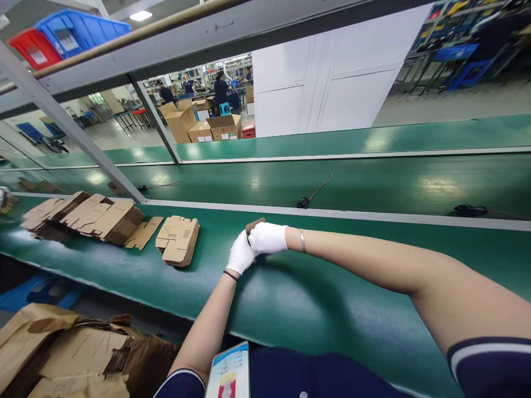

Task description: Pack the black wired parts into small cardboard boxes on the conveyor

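Observation:
My left hand [241,253] and my right hand [269,237], both in white gloves, meet over the green bench. Their fingers are closed round a small brown cardboard box [254,224], and only its upper edge shows above the gloves. Whether it is folded up or flat I cannot tell. To the left of my hands lies a neat stack of flattened cardboard boxes [178,239] with printing on top. Further left are more flat cardboard boxes [102,216], leaning over one another in a long row.
Behind the bench runs a green conveyor belt [373,179], carrying small black parts with thin leads [303,203]. A metal post [87,132] rises at the left. Below the bench, bottom left, stands a large open bag of flat cardboard [83,354]. Blue and red bins [78,33] sit overhead.

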The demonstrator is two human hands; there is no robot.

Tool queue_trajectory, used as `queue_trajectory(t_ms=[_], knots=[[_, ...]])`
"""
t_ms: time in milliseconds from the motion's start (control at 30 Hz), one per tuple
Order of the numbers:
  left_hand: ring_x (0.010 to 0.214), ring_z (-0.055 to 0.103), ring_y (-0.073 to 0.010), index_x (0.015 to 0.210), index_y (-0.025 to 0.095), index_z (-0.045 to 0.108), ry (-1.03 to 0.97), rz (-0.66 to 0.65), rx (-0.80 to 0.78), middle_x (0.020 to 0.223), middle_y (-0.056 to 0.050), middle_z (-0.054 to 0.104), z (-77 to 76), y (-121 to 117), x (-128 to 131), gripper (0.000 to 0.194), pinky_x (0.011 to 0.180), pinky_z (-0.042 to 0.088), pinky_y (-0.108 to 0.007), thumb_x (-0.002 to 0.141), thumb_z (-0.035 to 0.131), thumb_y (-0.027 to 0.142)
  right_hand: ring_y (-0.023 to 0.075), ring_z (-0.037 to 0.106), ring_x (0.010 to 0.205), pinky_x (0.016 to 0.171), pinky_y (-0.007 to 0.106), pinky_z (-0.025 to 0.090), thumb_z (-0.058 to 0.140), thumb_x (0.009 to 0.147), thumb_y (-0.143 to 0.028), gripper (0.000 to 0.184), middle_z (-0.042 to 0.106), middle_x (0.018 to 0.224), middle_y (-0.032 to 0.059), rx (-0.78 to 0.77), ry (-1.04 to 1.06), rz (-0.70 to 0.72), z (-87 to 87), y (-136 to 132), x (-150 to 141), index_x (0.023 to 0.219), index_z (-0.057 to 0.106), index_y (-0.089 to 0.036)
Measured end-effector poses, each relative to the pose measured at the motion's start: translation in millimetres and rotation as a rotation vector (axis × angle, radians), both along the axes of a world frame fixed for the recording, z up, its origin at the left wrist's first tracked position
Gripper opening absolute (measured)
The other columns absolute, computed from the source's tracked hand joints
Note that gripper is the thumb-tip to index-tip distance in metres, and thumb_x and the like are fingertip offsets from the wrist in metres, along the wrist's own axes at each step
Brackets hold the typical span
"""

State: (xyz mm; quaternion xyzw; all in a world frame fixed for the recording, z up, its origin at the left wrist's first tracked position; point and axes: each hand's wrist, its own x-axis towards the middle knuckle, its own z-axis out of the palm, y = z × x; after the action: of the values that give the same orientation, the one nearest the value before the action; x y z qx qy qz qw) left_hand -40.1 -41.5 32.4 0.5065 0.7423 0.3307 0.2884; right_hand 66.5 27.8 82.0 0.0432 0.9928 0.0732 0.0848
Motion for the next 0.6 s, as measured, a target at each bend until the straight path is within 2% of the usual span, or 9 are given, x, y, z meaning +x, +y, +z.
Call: queue_trajectory(t_ms=[100, 233, 367, 467, 600], knots=[[0.094, 0.063, -0.0233, 0.109, 0.018, 0.056, -0.017, -0.05, 0.01, 0.103, -0.007, 0.067, -1.3, -1.2, -0.1, 0.056, 0.081, 0.049, -0.031, 0.057, 0.077, 0.017, 0.0222, 0.062, 0.078, 0.06, 0.028, 0.041, 0.052, 0.078, -0.014, 0.02, 0.07, 0.085, 0.0105, -0.067, 0.007, -0.093, -2.2, 9.6, 5.3, 0.082, 0.071, -0.016], [0.098, 0.062, -0.0239, 0.11, 0.017, 0.053, -0.033, -0.061, 0.024, 0.107, -0.008, 0.065, -4.3, 0.0, -1.4, 0.058, 0.084, 0.048, -0.034, 0.057, 0.077, 0.015, 0.0194, 0.064, 0.07, 0.055, 0.025, 0.039, 0.055, 0.078, -0.017, 0.018, 0.07, 0.082, 0.0091, -0.126, 0.008, -0.26, -9.2, 7.6, 2.3, 0.084, 0.072, -0.017], [0.099, 0.061, -0.0243, 0.111, 0.018, 0.052, -0.05, -0.085, 0.033, 0.109, -0.007, 0.064, -5.7, -0.3, -4.2, 0.06, 0.086, 0.048, -0.034, 0.057, 0.077, 0.015, 0.0195, 0.064, 0.071, 0.059, 0.026, 0.041, 0.06, 0.076, -0.018, 0.019, 0.07, 0.085, 0.0085, -0.152, 0.032, -0.35, -9.0, -2.7, 2.5, 0.092, 0.071, -0.018], [0.097, 0.062, -0.025, 0.111, 0.017, 0.053, -0.062, -0.1, 0.032, 0.107, -0.008, 0.065, -6.6, -1.0, -6.1, 0.059, 0.085, 0.048, -0.036, 0.057, 0.076, 0.016, 0.0227, 0.064, 0.079, 0.066, 0.029, 0.043, 0.059, 0.077, -0.017, 0.021, 0.069, 0.089, 0.0121, -0.139, 0.07, -0.365, -3.0, -7.3, 8.5, 0.096, 0.069, -0.015], [0.098, 0.062, -0.0255, 0.112, 0.017, 0.053, -0.087, -0.117, 0.034, 0.107, -0.008, 0.065, -8.5, -0.1, -7.7, 0.059, 0.086, 0.048, -0.037, 0.058, 0.076, 0.016, 0.0269, 0.063, 0.086, 0.07, 0.034, 0.042, 0.05, 0.083, -0.014, 0.02, 0.067, 0.088, 0.019, -0.082, 0.127, -0.397, 0.3, -10.9, 12.8, 0.089, 0.068, -0.009]])
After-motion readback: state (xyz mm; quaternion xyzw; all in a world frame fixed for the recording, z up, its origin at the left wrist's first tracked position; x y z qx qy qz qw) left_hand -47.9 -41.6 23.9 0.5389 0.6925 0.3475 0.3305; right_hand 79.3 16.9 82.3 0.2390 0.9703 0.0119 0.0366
